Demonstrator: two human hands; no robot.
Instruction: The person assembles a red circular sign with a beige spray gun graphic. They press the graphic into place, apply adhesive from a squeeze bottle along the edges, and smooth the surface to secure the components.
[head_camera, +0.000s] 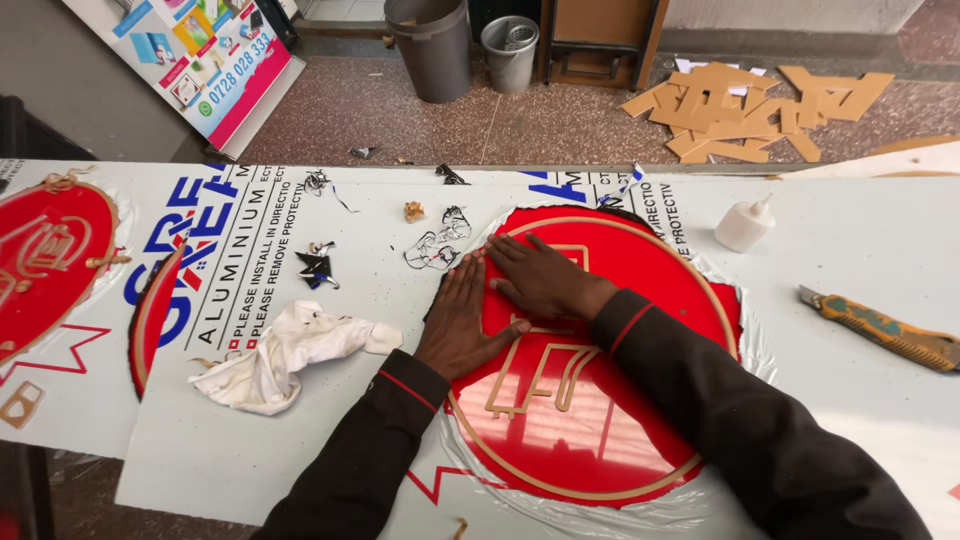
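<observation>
Head view, looking down on a long white panel laid flat as a work surface. Left hand open, palm down, fingers spread, pressed flat at the left edge of the red disc. Right hand likewise open and flat, lying on the upper left of the disc, fingertips just beside those of the left. Nothing gripped in either; both seemingly bearing down to keep the disc seated or to smooth it against the panel. Dark sleeves with thin red cuff stripes.

Red disc near the middle of the panel, round, glossy, ringed by a tan border strip, with tan cut-out shapes lying on its face. Clear film crumpled around its rim, most likely peeled back from beneath.

White rag bunched to the left of the left hand, within easy reach, apart from the disc. Small glue bottle upright to the upper right, nozzle up. Utility knife at the far right on the panel, well apart from both hands. Scraps of peeled film scattered above the disc. Second red disc at the far left edge, partly cut off.

Beyond the panel: grey bin, smaller metal bin, heap of tan offcuts on the speckled floor.
</observation>
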